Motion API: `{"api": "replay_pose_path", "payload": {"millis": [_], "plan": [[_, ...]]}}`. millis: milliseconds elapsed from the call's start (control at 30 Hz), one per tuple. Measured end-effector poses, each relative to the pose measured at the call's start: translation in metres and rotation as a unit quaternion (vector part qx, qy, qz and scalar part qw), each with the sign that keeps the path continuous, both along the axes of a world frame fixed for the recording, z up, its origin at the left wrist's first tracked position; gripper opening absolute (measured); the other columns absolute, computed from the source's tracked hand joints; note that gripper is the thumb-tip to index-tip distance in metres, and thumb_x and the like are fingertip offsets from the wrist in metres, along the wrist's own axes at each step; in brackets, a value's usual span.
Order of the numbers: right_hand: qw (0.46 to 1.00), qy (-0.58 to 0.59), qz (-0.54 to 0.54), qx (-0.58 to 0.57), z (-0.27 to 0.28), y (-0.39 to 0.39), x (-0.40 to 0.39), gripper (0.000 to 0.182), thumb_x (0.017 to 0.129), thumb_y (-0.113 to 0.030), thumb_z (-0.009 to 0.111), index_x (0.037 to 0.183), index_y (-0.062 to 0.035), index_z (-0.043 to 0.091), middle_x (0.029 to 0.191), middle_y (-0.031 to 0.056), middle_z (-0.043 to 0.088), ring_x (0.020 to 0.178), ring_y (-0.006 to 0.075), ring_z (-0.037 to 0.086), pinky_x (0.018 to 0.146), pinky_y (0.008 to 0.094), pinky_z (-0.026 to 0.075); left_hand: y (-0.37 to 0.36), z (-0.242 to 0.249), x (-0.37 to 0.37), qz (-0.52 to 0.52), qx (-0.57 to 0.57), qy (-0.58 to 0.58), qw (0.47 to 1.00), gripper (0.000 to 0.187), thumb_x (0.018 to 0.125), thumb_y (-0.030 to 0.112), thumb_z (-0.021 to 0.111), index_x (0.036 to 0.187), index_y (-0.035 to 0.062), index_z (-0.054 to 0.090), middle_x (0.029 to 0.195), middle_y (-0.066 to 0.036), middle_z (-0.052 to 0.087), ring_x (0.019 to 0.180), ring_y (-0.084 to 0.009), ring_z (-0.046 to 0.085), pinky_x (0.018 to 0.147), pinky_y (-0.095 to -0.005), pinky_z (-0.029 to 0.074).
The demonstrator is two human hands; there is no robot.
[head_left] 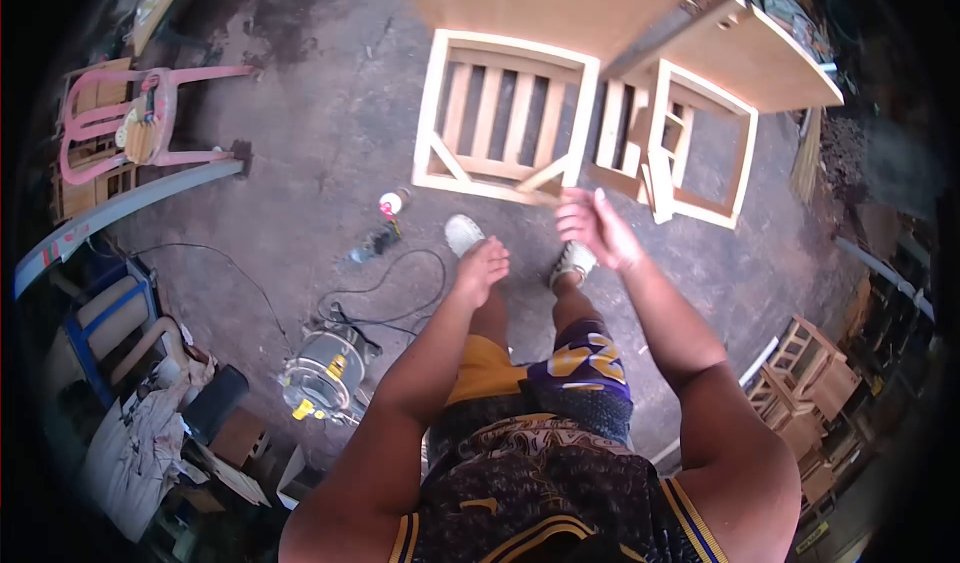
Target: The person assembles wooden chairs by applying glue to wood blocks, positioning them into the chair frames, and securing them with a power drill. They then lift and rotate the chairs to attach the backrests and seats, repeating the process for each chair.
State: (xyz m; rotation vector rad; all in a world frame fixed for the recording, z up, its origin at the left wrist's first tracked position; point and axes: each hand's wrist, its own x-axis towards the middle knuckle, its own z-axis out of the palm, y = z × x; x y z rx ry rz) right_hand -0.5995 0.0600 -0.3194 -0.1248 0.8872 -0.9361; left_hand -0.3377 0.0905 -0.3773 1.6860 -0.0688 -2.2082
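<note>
My left hand (483, 267) hangs in front of my body over the floor, its fingers loosely bent and nothing visible in it. Farther right, my right hand (598, 227) is raised near the lower corner of a pale wooden frame (428, 113), fingers apart and holding nothing; whether it touches the frame I cannot tell. Slats cross inside that frame. Beside it stands a second wooden frame (745, 168) with loose wood pieces (660, 188) leaning on its near edge. Large wooden panels (560, 8) rise behind both frames.
A round metal machine (325, 373) with a black cable stands on the floor (300, 113) at lower left. Near my feet lies a small white and red container (392, 203). A pink chair (170, 113) is at upper left, stacked wooden furniture (805, 373) at right.
</note>
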Motion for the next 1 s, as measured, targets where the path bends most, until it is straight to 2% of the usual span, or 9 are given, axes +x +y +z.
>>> {"api": "replay_pose_path", "payload": {"millis": [133,200,333,467,533,600,800,933,1000], "plan": [[0.846,0.532,0.021,0.043,-0.096,-0.040,-0.030,0.041,0.093,-0.041,0.057,0.109,-0.0041,0.061,0.087,0.0041,0.060,0.071,0.0129,0.056,0.064,0.0261,0.048,-0.082,-0.031,0.079,-0.078,-0.141,-0.199,0.967,0.022,0.092,0.029,0.058,0.100,0.0089,0.057,0.085,-0.001,0.060,0.077,-0.0124,0.056,0.073,-0.0292,0.047],[0.828,0.552,-0.016,0.102,-0.163,-0.064,-0.057,0.045,0.091,-0.043,0.059,0.109,-0.0019,0.062,0.090,0.0041,0.059,0.076,0.0119,0.054,0.066,0.0262,0.046,-0.131,-0.061,0.096,-0.177,-0.341,-0.315,0.868,0.019,0.091,0.025,0.059,0.093,0.0065,0.061,0.085,-0.002,0.062,0.078,-0.0122,0.058,0.074,-0.0285,0.048],[0.720,0.693,-0.026,0.021,-0.188,-0.150,-0.051,0.061,0.088,-0.049,0.061,0.110,0.0087,0.059,0.084,0.0087,0.064,0.074,0.0158,0.059,0.067,0.0293,0.047,-0.220,-0.094,0.088,-0.201,-0.414,-0.441,0.770,0.035,0.090,0.030,0.059,0.111,0.0024,0.060,0.108,-0.017,0.065,0.104,-0.0288,0.061,0.092,-0.0365,0.045],[0.861,0.495,-0.004,0.120,-0.216,-0.209,-0.071,0.057,0.085,-0.045,0.067,0.106,0.0078,0.060,0.087,0.0136,0.064,0.079,0.0228,0.061,0.073,0.0364,0.050,-0.281,-0.125,0.062,-0.211,-0.370,-0.418,0.802,0.055,0.088,0.042,0.061,0.123,0.0000,0.054,0.119,-0.024,0.059,0.114,-0.0320,0.057,0.097,-0.0389,0.043],[0.887,0.443,-0.042,0.123,-0.206,-0.218,-0.057,0.047,0.085,-0.040,0.069,0.099,0.0049,0.060,0.077,0.0094,0.062,0.065,0.0199,0.059,0.060,0.0341,0.049,-0.308,-0.114,0.052,-0.208,-0.286,-0.261,0.898,0.054,0.087,0.042,0.063,0.120,-0.0004,0.057,0.115,-0.023,0.062,0.111,-0.0314,0.059,0.094,-0.0382,0.044],[0.899,0.422,-0.048,0.110,-0.217,-0.212,-0.069,0.036,0.089,-0.030,0.065,0.095,0.0051,0.058,0.078,0.0113,0.061,0.063,0.0203,0.059,0.058,0.0334,0.050,-0.307,-0.185,0.040,-0.230,-0.281,-0.229,0.903,0.056,0.083,0.045,0.067,0.115,-0.0007,0.061,0.108,-0.021,0.066,0.104,-0.0304,0.063,0.091,-0.0374,0.047],[0.904,0.416,-0.059,0.080,-0.181,-0.204,-0.050,0.018,0.089,-0.015,0.059,0.090,0.0028,0.056,0.074,0.0103,0.058,0.059,0.0180,0.056,0.053,0.0315,0.049,-0.267,-0.116,0.059,-0.168,-0.268,-0.319,0.894,0.055,0.076,0.041,0.075,0.108,-0.0019,0.064,0.101,-0.020,0.068,0.095,-0.0287,0.067,0.084,-0.0362,0.051],[0.899,0.436,-0.027,0.006,-0.101,-0.197,-0.019,0.016,0.091,-0.015,0.059,0.087,-0.0005,0.055,0.070,0.0067,0.055,0.058,0.0155,0.054,0.051,0.0299,0.046,-0.201,-0.082,0.082,-0.010,-0.291,-0.288,0.913,0.050,0.077,0.034,0.075,0.107,-0.0031,0.062,0.095,-0.016,0.069,0.088,-0.0220,0.067,0.079,-0.0341,0.052],[0.882,0.471,0.019,0.024,-0.016,-0.207,0.018,0.014,0.092,-0.015,0.058,0.087,-0.0023,0.054,0.069,0.0051,0.053,0.058,0.0142,0.053,0.053,0.0286,0.045,-0.174,-0.014,0.094,0.032,-0.302,-0.287,0.909,0.050,0.077,0.033,0.075,0.109,-0.0029,0.061,0.094,-0.014,0.068,0.086,-0.0178,0.065,0.076,-0.0325,0.052]]}}
